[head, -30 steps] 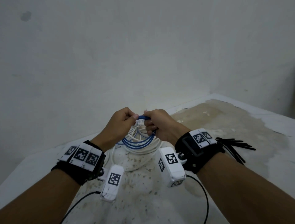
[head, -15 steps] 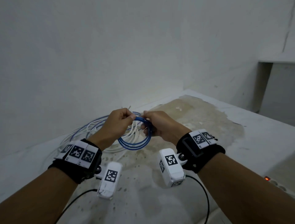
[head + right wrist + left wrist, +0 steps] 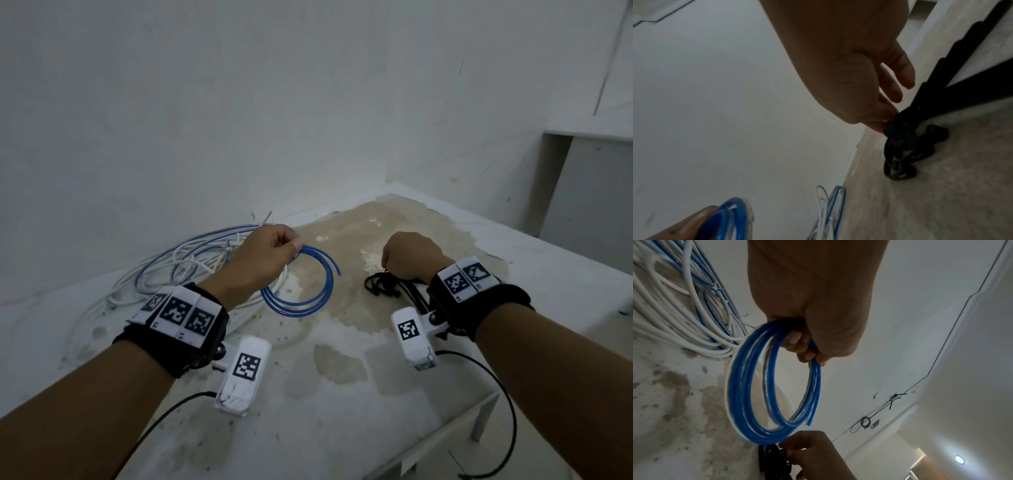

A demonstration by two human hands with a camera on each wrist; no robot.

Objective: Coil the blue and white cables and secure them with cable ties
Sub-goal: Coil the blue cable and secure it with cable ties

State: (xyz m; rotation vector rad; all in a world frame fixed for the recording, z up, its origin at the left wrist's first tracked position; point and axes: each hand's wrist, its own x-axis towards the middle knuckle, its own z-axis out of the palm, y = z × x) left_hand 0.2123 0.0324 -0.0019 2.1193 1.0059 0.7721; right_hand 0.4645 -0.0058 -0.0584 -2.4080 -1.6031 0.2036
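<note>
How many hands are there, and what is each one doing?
2. The left hand holds up the blue cable coil above the table. The right hand pinches the black cable ties lying on the table.

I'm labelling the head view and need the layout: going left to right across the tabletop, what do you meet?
Loose pile of white and blue cables → left hand → blue coil it holds → black cable ties → right hand pinching them.
</note>
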